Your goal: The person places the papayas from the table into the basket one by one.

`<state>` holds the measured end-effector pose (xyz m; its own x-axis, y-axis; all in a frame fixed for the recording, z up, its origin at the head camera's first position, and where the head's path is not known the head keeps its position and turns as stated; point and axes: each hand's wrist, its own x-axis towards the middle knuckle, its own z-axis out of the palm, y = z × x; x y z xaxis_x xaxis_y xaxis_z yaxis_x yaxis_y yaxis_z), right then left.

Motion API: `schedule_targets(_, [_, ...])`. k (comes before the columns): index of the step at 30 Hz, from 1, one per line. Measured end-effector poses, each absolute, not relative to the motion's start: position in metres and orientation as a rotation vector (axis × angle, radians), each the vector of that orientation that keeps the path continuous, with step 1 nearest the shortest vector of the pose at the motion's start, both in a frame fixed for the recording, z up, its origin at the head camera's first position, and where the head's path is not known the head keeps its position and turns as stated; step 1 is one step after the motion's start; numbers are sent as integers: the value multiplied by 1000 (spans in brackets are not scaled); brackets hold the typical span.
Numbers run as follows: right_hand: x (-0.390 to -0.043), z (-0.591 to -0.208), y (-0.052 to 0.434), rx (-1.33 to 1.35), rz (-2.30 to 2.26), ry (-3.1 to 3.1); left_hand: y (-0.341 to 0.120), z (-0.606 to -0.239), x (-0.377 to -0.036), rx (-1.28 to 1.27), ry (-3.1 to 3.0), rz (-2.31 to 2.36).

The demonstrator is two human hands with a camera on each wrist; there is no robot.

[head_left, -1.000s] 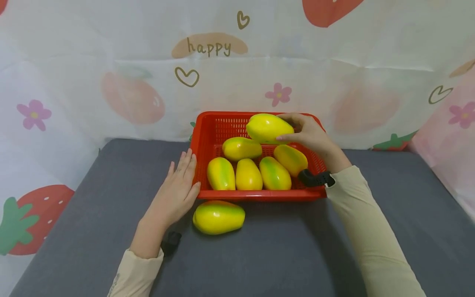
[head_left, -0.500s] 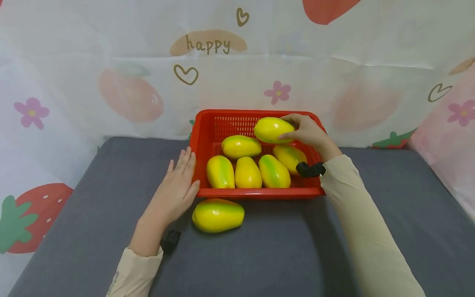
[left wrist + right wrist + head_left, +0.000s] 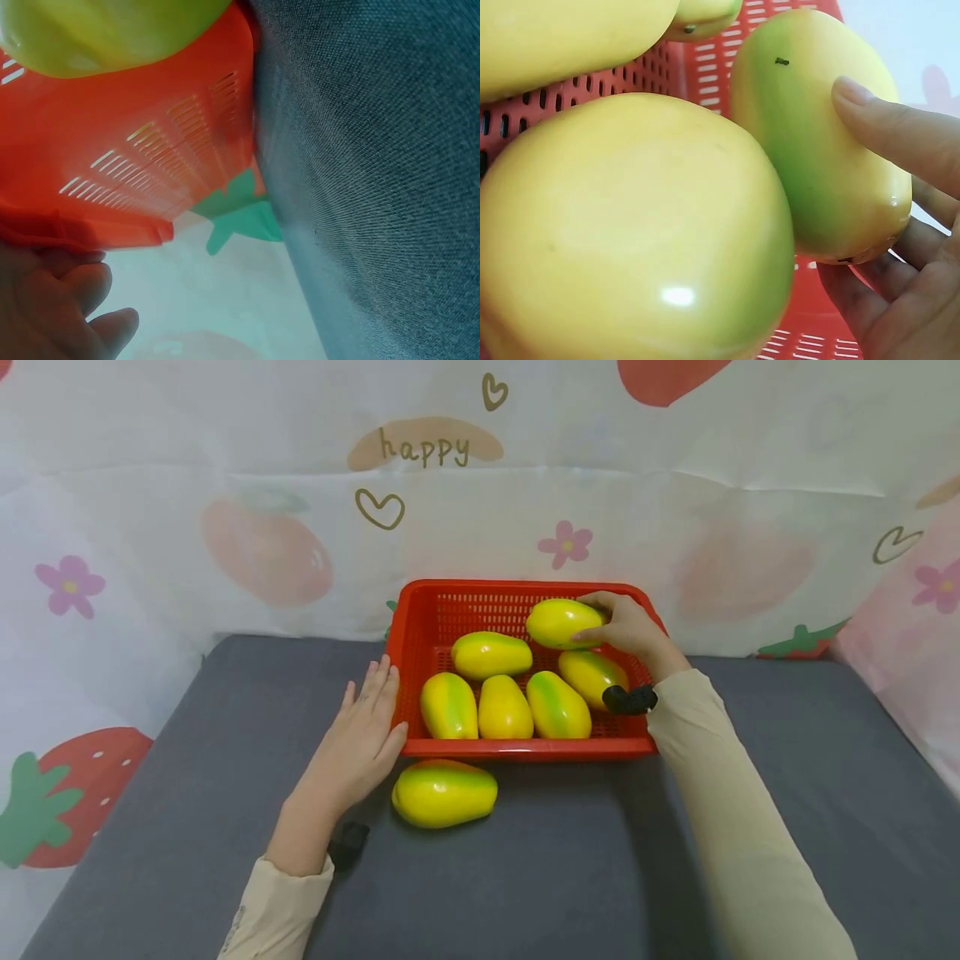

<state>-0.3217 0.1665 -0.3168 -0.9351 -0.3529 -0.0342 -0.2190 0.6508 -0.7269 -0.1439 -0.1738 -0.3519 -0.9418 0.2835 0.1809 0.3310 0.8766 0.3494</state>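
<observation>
My right hand [image 3: 630,631] holds a yellow papaya [image 3: 562,624] inside the back right of the red plastic basket [image 3: 525,749]. The right wrist view shows the thumb on top of this papaya [image 3: 810,142] and the fingers curled at its end. Several more yellow-green papayas lie in the basket, among them one papaya [image 3: 491,656] behind a front row and another papaya [image 3: 592,677] just below the held one. My left hand [image 3: 356,735] rests with straight fingers along the basket's left side. Outside, one papaya [image 3: 444,793] lies before the front rim.
The basket stands on a grey cloth-covered table [image 3: 540,877], near its back edge. Behind rises a pale printed curtain [image 3: 465,543] with strawberries, flowers and hearts. Each wrist carries a black strap, and both sleeves are beige.
My right hand has shifted slightly right and lower with the papaya, toward the basket's back right corner. My left hand keeps its place at the basket's side.
</observation>
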Motion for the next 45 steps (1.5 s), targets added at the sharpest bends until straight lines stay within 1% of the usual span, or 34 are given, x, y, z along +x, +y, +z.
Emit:
schedule_targets(11, [-322,-316,166,-508,-1086,2686,-172,-350,-143,-487,-2918,-570])
schedule_targets(29, [-323,-318,135,-630,-955,2636,-175,-353,-142,-483,-2912,-573])
schedule_targets(39, [-327,-321,137,-566,-947,2681,-174,-352,-143,-483,-2909,-574])
schedule_targets(45, [-329,-323,138,-527,-1033,2629,-174,-352,-142,-483,-2910,-567])
